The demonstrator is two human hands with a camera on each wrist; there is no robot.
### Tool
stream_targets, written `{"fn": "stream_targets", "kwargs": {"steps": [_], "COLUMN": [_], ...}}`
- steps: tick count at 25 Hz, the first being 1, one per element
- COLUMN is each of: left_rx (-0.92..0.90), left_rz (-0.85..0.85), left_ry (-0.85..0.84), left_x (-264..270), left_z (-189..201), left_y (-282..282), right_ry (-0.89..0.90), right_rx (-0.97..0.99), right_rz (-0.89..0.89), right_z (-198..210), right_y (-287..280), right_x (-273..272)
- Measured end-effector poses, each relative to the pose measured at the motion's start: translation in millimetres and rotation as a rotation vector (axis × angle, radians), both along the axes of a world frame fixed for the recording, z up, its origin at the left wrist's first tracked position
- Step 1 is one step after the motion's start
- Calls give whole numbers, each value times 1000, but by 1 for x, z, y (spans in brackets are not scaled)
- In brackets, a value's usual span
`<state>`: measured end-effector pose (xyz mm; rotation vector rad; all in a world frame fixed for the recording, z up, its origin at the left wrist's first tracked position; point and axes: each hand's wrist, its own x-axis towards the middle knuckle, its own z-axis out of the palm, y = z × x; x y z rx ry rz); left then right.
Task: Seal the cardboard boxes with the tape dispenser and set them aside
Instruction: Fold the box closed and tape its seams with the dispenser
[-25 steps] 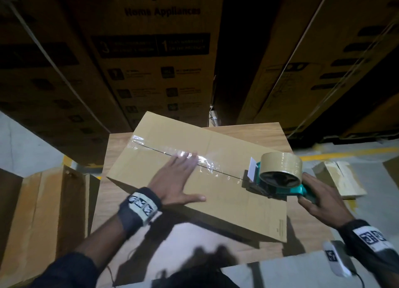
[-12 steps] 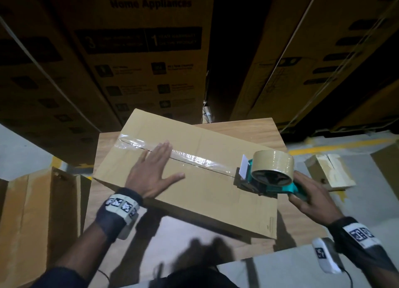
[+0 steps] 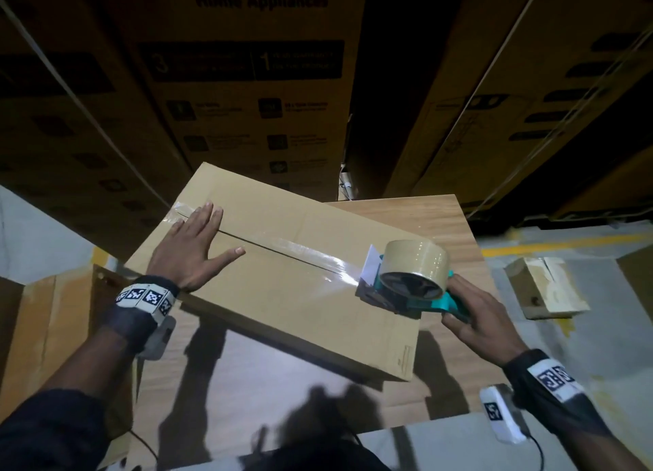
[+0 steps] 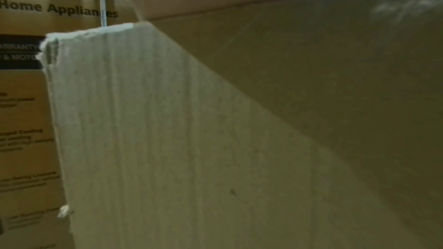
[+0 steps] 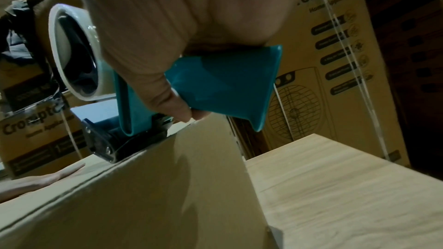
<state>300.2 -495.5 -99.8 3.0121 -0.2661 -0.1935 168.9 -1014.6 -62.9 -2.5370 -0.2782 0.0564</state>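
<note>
A flat cardboard box (image 3: 282, 287) lies askew on a wooden table (image 3: 434, 219). A strip of clear tape (image 3: 304, 255) runs along its centre seam. My left hand (image 3: 192, 249) lies flat with straight fingers on the box's far left end, over the tape. My right hand (image 3: 473, 324) grips the teal handle of the tape dispenser (image 3: 413, 287), whose front presses on the box's right end. In the right wrist view the dispenser (image 5: 215, 86) sits at the top edge of the box (image 5: 143, 196), my fingers (image 5: 167, 92) wrapped round the handle. The left wrist view shows only a cardboard wall (image 4: 167, 139).
Tall printed appliance cartons (image 3: 247, 82) stand stacked right behind the table. A small taped box (image 3: 544, 290) lies on the floor at the right by a yellow line (image 3: 565, 246). More cardboard cartons (image 3: 46, 332) stand at the table's left side.
My left hand slid left along the tape to the box's far end. The dispenser stayed near the box's right end, and the box's left end swung further away.
</note>
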Motion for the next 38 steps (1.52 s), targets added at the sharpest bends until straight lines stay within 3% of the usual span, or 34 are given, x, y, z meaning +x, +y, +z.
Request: {"fn": "stream_targets", "kwargs": {"steps": [5, 12, 20, 24, 27, 31, 38], "left_rx": [-8, -12, -98, -120, -94, -72, 5], "left_rz": [6, -61, -500, -524, -441, -414, -472], "left_ry": [-24, 3, 161, 184, 194, 184, 121], "left_x": [0, -10, -74, -103, -114, -109, -69], "left_z": [-5, 6, 7, 6, 4, 3, 8], "left_y": [1, -16, -188, -265, -293, -283, -189], "right_ry": [-37, -53, -66, -46, -24, -23, -3], "right_rx": [-22, -70, -51, -29, -40, 12, 170], "right_rz": [-160, -192, -184, -227, -248, -219, -64], "right_z": [22, 12, 12, 5, 4, 4, 10], "right_y": [-50, -43, -47, -46, -48, -39, 32], "right_x": [-39, -44, -40, -41, -42, -45, -20]}}
